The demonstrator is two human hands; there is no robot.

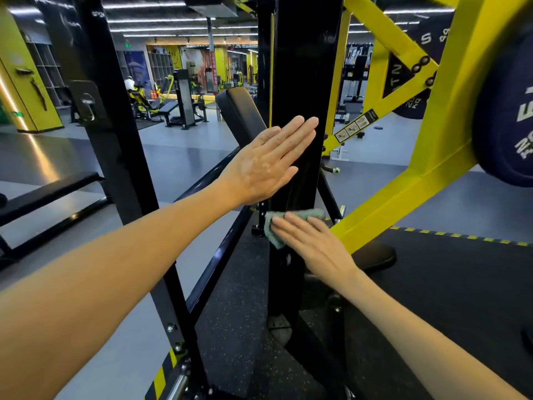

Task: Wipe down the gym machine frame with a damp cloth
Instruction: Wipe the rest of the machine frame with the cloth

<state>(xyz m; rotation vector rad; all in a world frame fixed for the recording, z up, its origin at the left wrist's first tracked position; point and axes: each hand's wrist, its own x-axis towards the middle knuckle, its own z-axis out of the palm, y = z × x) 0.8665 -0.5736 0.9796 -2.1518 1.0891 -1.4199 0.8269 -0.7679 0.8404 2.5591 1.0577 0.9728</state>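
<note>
Navy weight plate [507, 111]; distant machines [184, 102] — grey floor [184, 157]

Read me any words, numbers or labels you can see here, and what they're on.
"S": far weight plate; its other marks are unclear.
"E": near weight plate, rest cut off.
Warning sticker on the yellow beam: too small to read.
Green sign far back: too small.

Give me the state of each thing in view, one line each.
left hand: flat, fingers straight, resting on the black post
right hand: fingers straight, pressing the cloth to the post
cloth: crumpled, pinned against the post
black post: upright, glossy
weight plate: mounted beside the yellow frame
</note>
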